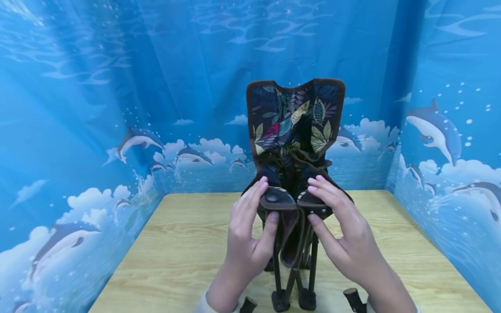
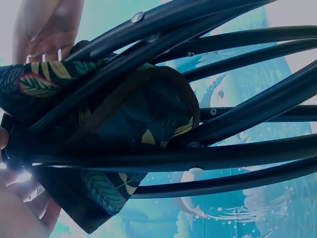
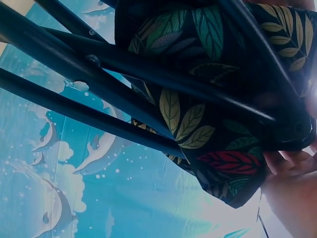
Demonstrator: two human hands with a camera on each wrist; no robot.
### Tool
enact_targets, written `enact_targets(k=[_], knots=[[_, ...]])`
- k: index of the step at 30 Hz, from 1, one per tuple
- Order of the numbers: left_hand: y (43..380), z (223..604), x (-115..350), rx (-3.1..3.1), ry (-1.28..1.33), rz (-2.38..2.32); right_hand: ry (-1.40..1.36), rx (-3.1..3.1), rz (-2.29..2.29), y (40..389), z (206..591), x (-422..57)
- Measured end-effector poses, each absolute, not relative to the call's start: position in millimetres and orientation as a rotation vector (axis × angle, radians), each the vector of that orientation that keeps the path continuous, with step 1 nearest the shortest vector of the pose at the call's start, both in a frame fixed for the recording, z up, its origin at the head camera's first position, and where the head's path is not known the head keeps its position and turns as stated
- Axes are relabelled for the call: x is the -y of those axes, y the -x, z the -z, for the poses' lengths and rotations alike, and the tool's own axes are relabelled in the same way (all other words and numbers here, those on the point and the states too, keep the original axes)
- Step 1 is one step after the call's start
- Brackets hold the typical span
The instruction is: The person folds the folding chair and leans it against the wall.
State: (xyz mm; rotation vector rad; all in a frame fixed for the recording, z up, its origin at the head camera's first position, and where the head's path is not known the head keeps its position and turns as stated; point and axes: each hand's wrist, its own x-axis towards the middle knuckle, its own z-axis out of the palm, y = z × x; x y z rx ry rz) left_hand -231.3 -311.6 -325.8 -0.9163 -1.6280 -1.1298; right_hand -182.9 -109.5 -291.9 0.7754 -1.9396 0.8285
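Your left grip (image 1: 249,231) and right grip (image 1: 346,230) both pinch the part-folded chair (image 1: 290,170) in front; it's upright on the table (image 1: 176,243).

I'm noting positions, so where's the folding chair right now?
In the head view, the folding chair stands right of centre on the wooden table, held by the left hand and right hand.

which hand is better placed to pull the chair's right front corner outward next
Probably the right hand: it grips the right corner. The left hand grips the left corner, so it would have to let go and reach across.
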Motion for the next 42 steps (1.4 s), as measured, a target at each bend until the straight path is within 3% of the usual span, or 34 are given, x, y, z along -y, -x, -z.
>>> enact_targets(k=[13,42], knots=[[228,331,319,1.618,0.921,1.178,-0.781,1.862,-0.81,180,290,95],[225,366,337,1.621,0.88,1.156,-0.727,1.867,-0.813,164,327,66]])
